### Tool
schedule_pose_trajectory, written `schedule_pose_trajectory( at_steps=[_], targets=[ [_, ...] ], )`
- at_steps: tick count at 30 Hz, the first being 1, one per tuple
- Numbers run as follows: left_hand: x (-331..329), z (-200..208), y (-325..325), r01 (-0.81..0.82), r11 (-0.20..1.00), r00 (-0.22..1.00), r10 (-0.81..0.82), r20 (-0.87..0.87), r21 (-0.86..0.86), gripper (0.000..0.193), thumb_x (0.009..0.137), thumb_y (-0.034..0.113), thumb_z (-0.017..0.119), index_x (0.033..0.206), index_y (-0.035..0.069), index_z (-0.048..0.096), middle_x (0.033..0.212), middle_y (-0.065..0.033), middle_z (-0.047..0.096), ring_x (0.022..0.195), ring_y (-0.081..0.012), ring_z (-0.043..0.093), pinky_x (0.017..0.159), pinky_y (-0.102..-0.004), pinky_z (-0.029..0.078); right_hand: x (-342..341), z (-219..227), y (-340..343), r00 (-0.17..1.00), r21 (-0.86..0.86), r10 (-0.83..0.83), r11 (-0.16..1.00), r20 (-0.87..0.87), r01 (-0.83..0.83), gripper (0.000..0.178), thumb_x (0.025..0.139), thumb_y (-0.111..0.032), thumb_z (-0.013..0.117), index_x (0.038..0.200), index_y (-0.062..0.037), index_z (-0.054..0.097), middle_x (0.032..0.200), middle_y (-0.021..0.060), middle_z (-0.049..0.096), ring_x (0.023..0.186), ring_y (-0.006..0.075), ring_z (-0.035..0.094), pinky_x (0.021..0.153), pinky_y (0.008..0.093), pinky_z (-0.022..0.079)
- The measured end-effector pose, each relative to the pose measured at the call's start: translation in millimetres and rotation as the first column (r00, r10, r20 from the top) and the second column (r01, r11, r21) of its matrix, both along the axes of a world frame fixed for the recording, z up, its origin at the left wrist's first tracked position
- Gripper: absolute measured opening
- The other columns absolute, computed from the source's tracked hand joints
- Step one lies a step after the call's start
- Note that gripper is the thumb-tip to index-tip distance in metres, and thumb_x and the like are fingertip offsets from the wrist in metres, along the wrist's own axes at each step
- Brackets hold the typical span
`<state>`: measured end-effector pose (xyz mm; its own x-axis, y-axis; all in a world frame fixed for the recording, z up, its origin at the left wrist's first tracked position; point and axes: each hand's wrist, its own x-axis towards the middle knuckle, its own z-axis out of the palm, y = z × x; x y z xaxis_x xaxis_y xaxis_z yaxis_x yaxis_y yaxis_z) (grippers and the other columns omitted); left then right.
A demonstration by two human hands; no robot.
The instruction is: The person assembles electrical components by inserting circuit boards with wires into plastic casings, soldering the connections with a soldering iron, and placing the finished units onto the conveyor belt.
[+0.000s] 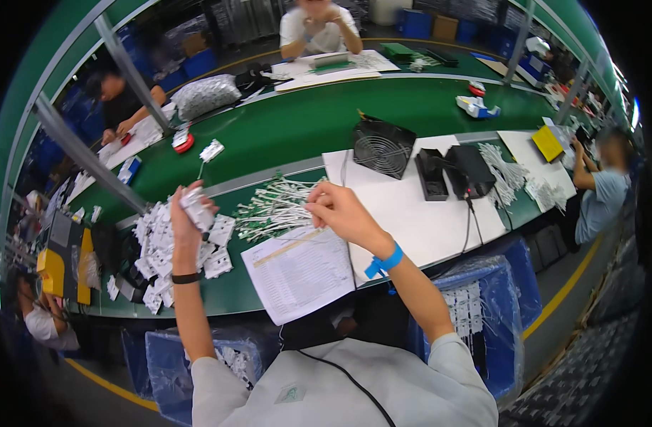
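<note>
My left hand [188, 213] is raised over a heap of white plastic housings [155, 249], its fingers closed around a white plastic housing [196, 208]. To the right, my right hand [347, 215] has its thumb and fingers pinched together beside a bundle of white cables with green ends [276, 210]. Whether a cable is between those fingertips is too small to make out. Printed paper sheets [301, 274] lie below the bundle, near the bench's front edge.
A black fan [384, 147] and a black box with a red light [470, 172] stand on white board [411, 228]. More white cables [502, 171] lie right of them. Blue lined bins [507, 334] flank me below. A green belt [297, 121] runs beyond, with people working around it.
</note>
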<state>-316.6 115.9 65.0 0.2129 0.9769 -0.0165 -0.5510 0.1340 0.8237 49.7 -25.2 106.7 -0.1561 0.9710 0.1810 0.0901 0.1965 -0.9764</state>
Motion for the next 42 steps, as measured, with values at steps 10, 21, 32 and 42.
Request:
schedule_pose_trajectory(
  at_steps=[10,21,32,42],
  targets=[
    [139.4,64.8,-123.9,0.544,0.828,0.839,-0.54,0.067,-0.134,0.066,0.105,0.063,0.028,0.128,0.006,0.054,0.081,-0.0033,0.051,0.064,-0.0151,0.048,0.057,-0.0301,0.043,-30.5,48.6,-32.8,0.954,0.527,-0.249,0.84,0.166,0.127,0.011,0.083,-0.01,0.076,0.088,-0.0009,0.072,0.079,0.0046,0.06,0.077,0.017,0.057,0.076,0.0336,0.042],
    [156.3,63.9,-137.1,0.749,0.648,0.642,-0.762,-0.092,-0.139,0.063,0.106,0.061,0.024,0.117,0.005,0.051,0.083,-0.0071,0.053,0.061,-0.0134,0.046,0.056,-0.0281,0.042,-4.6,38.3,-38.9,0.984,0.267,-0.003,0.963,0.179,-0.045,0.012,0.083,-0.012,0.078,0.088,-0.0016,0.073,0.083,0.0065,0.058,0.081,0.0195,0.054,0.073,0.0345,0.045],
    [178.4,23.4,-136.4,0.562,0.774,0.741,-0.628,-0.238,-0.293,0.058,0.106,0.054,0.043,0.127,0.002,0.06,0.109,-0.0138,0.072,0.073,-0.0192,0.065,0.07,-0.0295,0.053,22.6,7.4,-41.6,0.946,0.128,0.169,0.969,0.276,-0.21,0.018,0.089,-0.014,0.074,0.099,0.0001,0.07,0.09,0.0101,0.068,0.084,0.0207,0.065,0.08,0.0346,0.052],
    [221.8,-29.2,-129.0,0.247,0.915,0.819,-0.02,-0.574,0.32,0.014,0.094,0.012,0.071,0.096,0.0,0.063,0.08,0.0018,0.063,0.073,-0.004,0.053,0.063,-0.0239,0.042,50.7,-45.7,-46.9,0.946,0.043,-0.309,0.951,0.093,0.307,0.032,0.092,-0.021,0.075,0.112,0.0029,0.068,0.096,0.0087,0.07,0.084,0.0138,0.066,0.074,0.0266,0.052]
  ],
)
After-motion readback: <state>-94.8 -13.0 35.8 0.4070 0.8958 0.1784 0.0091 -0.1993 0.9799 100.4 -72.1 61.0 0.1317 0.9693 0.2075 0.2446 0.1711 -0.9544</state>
